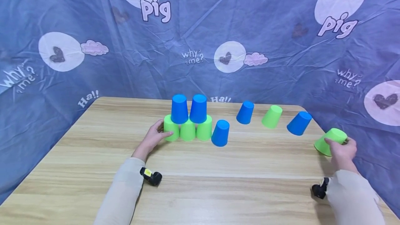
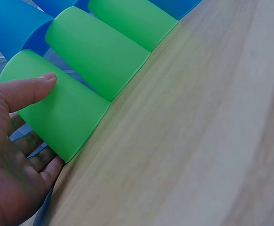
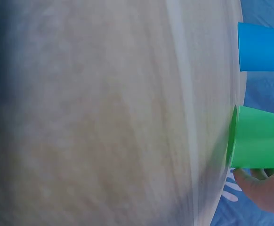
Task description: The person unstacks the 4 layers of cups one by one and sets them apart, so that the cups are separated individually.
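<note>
My left hand (image 1: pixel 153 137) holds the leftmost green cup (image 1: pixel 170 129), thumb on its near side and fingers behind it. That cup stands upside down in a row with a middle green cup (image 1: pixel 188 131) and a right green cup (image 1: pixel 204 128). Two upside-down blue cups, a left one (image 1: pixel 179 109) and a right one (image 1: pixel 198 109), sit on top across the gaps. Far to the right, my right hand (image 1: pixel 342 152) grips another green cup (image 1: pixel 332 142), mouth down, near the table's right edge. In the right wrist view its rim looks slightly tilted; whether it touches the table I cannot tell.
A blue cup (image 1: pixel 220 133) stands just right of the stack. Farther right, a blue cup (image 1: pixel 245 113), a green cup (image 1: pixel 272 117) and another blue cup (image 1: pixel 299 123) stand spaced apart, mouths down. A printed cloth (image 1: pixel 200 30) hangs behind the wooden table (image 1: pixel 231 197).
</note>
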`<control>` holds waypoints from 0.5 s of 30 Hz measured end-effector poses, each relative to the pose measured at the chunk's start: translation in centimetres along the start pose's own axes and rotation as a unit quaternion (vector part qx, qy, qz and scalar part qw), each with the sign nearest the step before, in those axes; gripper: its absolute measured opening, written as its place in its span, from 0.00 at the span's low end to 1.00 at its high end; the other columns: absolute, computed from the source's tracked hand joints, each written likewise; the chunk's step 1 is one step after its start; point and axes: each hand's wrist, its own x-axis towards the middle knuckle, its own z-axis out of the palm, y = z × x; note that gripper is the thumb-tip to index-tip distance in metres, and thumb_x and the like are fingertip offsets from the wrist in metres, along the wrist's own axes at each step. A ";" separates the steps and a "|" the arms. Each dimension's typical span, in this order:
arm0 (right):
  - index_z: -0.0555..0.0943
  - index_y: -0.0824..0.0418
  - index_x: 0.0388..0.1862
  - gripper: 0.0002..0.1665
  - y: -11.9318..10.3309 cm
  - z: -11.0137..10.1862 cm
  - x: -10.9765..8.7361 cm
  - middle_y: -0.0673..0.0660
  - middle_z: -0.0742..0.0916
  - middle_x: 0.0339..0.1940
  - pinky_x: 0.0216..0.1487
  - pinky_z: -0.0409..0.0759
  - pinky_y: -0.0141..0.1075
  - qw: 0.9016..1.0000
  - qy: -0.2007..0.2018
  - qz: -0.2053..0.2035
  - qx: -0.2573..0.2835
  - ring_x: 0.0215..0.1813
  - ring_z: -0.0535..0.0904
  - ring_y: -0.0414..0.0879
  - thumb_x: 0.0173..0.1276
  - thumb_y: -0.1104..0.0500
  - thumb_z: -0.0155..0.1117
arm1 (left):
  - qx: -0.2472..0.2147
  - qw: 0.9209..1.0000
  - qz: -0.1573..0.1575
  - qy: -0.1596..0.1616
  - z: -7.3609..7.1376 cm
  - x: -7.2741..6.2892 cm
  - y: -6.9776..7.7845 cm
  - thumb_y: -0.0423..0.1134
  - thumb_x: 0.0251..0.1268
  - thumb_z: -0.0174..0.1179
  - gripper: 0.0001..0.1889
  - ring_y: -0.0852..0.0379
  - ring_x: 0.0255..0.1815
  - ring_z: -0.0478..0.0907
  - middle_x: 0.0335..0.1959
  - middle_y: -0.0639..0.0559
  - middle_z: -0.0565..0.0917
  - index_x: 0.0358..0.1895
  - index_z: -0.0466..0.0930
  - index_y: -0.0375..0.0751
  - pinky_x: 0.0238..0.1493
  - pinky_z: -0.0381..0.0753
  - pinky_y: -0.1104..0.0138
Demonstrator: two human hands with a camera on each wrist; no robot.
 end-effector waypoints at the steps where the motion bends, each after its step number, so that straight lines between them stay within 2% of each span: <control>1: 0.48 0.58 0.66 0.45 0.1 0.0 0.2 0.58 0.56 0.64 0.62 0.50 0.34 1.000 0.004 0.002 0.000 0.63 0.50 0.46 0.54 0.58 0.60 | -0.001 1.000 0.000 0.001 0.0 0.0 0.0 0.29 0.52 0.58 0.32 0.43 0.60 0.56 0.60 0.37 0.61 0.61 0.56 0.33 0.60 0.53 0.56; 5: 0.47 0.57 0.67 0.44 0.0 -0.2 0.1 0.57 0.54 0.66 0.63 0.48 0.33 1.000 0.006 0.008 0.009 0.64 0.48 0.45 0.55 0.57 0.58 | 0.003 1.000 0.004 -0.001 -0.1 0.1 0.0 0.29 0.52 0.58 0.32 0.43 0.60 0.56 0.60 0.36 0.60 0.61 0.55 0.32 0.60 0.53 0.55; 12: 0.47 0.58 0.67 0.45 -0.2 -0.7 -0.7 0.57 0.53 0.67 0.63 0.46 0.34 1.000 -0.008 0.006 0.007 0.64 0.47 0.46 0.55 0.57 0.58 | -0.010 1.000 0.001 -0.005 -0.4 1.5 -2.0 0.31 0.50 0.61 0.33 0.45 0.59 0.57 0.60 0.40 0.62 0.61 0.57 0.37 0.60 0.55 0.56; 15: 0.46 0.60 0.67 0.45 0.1 -1.0 -0.8 0.59 0.52 0.67 0.63 0.46 0.35 1.000 -0.015 0.003 -0.009 0.64 0.47 0.48 0.55 0.54 0.58 | -0.005 1.000 0.002 -0.005 -0.3 1.6 -2.2 0.32 0.50 0.61 0.33 0.46 0.59 0.58 0.60 0.41 0.62 0.61 0.58 0.38 0.59 0.56 0.57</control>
